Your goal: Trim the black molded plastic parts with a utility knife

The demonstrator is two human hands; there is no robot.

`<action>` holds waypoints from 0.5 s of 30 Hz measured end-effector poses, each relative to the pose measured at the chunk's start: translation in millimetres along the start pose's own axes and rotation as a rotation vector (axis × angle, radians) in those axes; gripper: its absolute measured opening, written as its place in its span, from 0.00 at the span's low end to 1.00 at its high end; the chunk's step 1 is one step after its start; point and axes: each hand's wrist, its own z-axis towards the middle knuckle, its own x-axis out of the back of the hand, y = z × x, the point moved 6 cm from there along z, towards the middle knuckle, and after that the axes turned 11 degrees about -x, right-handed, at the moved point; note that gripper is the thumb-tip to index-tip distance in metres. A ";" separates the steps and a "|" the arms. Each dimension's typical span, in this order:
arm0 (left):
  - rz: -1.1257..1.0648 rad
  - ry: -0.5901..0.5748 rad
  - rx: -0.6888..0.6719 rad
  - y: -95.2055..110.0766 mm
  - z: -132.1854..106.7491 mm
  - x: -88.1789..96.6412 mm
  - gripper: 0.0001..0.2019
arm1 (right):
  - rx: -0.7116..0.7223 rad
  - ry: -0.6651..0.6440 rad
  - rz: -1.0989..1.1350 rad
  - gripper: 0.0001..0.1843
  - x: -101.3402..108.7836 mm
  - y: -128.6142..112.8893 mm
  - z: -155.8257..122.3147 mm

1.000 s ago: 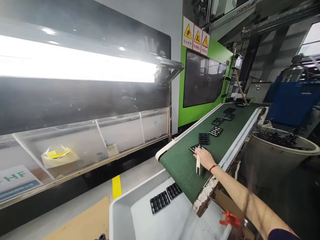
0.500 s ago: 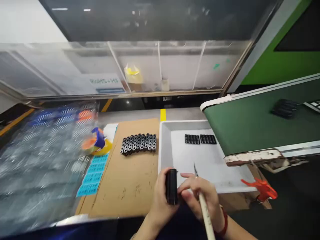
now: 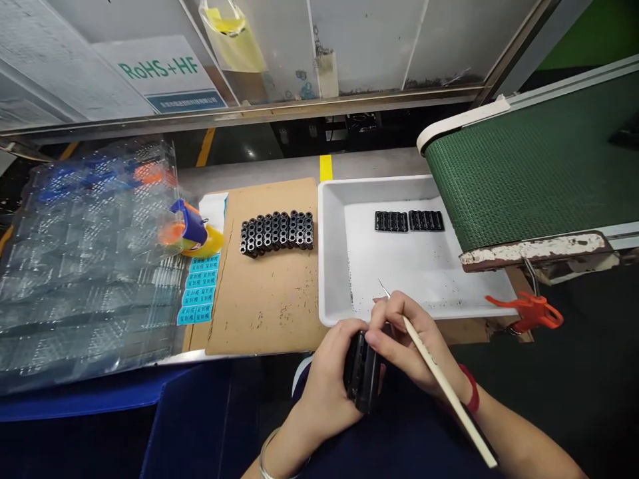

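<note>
My left hand [image 3: 327, 376] is closed around a black ribbed plastic part [image 3: 368, 376], held upright below the white tray's near edge. Between the fingers of my right hand [image 3: 407, 332] is a knife with a long pale handle [image 3: 449, 392]; its thin pointed metal tip aims up and left over the tray. The right fingertips also touch the top of the black part. Two similar black parts [image 3: 391, 221] lie side by side in the white tray [image 3: 327, 266]. A block of black tubular pieces [image 3: 277, 233] stands on the cardboard [image 3: 259, 306].
Stacked clear plastic trays [image 3: 90, 279] fill the left side. Beside them are a blue, orange and yellow tape dispenser [image 3: 192, 229] and blue label sheets [image 3: 200, 293]. A green conveyor belt [image 3: 524, 173] overhangs the tray's right side, near an orange clamp [image 3: 532, 313].
My view has tilted down, so the bench sits higher in the picture. The black part has turned in my left hand, and my right fingers have come onto its top.
</note>
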 end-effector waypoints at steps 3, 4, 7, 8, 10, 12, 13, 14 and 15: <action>-0.135 0.118 0.128 -4.0 -0.4 7.2 0.18 | 0.047 0.055 0.002 0.18 4.3 -5.9 -1.6; -0.250 0.187 0.238 -8.9 -2.7 9.6 0.17 | 0.073 0.083 -0.001 0.15 7.1 -8.7 -2.2; -0.711 0.435 0.596 -22.3 -14.7 9.0 0.25 | 0.128 0.110 0.061 0.13 15.0 -12.9 -3.6; -0.843 0.494 0.687 -24.1 -17.7 6.4 0.28 | 0.135 0.099 0.099 0.15 16.8 -12.5 -4.0; -1.034 0.522 0.828 -24.1 -20.3 -1.2 0.30 | 0.149 0.065 0.149 0.20 18.3 -11.0 -5.6; -1.155 0.482 0.933 -21.8 -20.4 -9.5 0.29 | 0.169 0.055 0.139 0.27 18.8 -10.0 -8.5; -1.206 0.457 0.961 -20.2 -19.6 -13.2 0.29 | 0.179 0.050 0.120 0.27 18.0 -10.1 -10.4; -1.254 0.432 0.972 -18.6 -18.5 -16.5 0.29 | 0.178 0.038 0.106 0.25 16.5 -10.0 -12.2; -1.302 0.408 0.968 -17.1 -17.2 -19.5 0.28 | 0.163 0.021 0.109 0.20 14.5 -9.4 -13.9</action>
